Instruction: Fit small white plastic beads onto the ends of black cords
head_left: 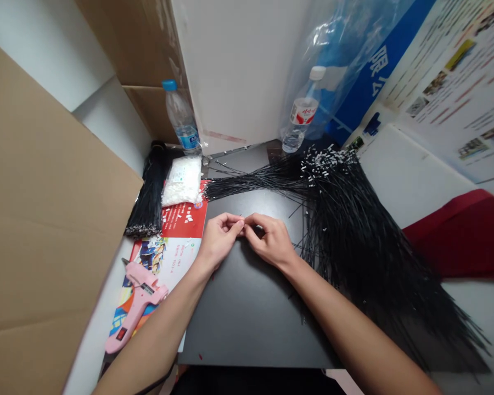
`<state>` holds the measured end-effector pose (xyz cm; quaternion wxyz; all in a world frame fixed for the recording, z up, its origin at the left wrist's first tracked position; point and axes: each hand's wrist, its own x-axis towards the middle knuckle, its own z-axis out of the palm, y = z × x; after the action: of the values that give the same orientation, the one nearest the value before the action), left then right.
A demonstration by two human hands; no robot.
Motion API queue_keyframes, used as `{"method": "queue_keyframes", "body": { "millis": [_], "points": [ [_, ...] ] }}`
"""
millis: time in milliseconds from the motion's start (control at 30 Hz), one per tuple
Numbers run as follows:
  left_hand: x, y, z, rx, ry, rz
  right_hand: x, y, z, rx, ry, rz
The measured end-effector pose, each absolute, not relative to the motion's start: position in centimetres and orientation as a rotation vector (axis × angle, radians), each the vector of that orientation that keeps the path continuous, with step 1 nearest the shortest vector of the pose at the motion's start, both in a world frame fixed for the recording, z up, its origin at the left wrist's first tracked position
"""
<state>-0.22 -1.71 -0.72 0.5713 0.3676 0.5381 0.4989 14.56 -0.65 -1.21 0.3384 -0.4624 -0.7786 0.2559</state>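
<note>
Pink plastic hot-glue gun (138,307) lying on red printed leaflet (181,219), within left hand's reach. Black wire bundle (149,192), clear bag of small white plastic pieces (182,181) set nearby. Left hand (219,238), right hand (269,238) together, fingertips (239,222) pinching thin tiny item (242,224), unclear, above flat black board (247,312). Loose black white-tipped wires (354,236) fanned rightward, seemingly for separate picking.
</note>
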Motion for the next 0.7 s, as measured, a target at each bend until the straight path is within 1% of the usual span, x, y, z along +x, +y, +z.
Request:
{"method": "queue_keyframes", "body": {
  "millis": [200,300,433,533,700],
  "points": [
    [-0.3,-1.8,-0.2,0.870,1.236,1.198,14.2,-1.0,-0.7,-1.280,-2.095,0.615],
    [-0.8,-1.7,0.1,0.867,1.260,1.251,14.4,-1.4,1.0,-1.399,-2.216,0.556],
    [-2.0,-1.1,0.1,0.790,1.262,1.379,15.5,-2.8,4.2,-1.648,-2.390,0.343],
    [-2.7,-0.8,0.1,0.776,1.265,1.408,16.7,-4.7,6.2,-1.818,-2.457,0.224],
    [-2.7,-1.1,0.5,0.741,1.275,1.408,18.6,-8.1,7.7,-1.874,-2.526,0.181]
  ]
}}
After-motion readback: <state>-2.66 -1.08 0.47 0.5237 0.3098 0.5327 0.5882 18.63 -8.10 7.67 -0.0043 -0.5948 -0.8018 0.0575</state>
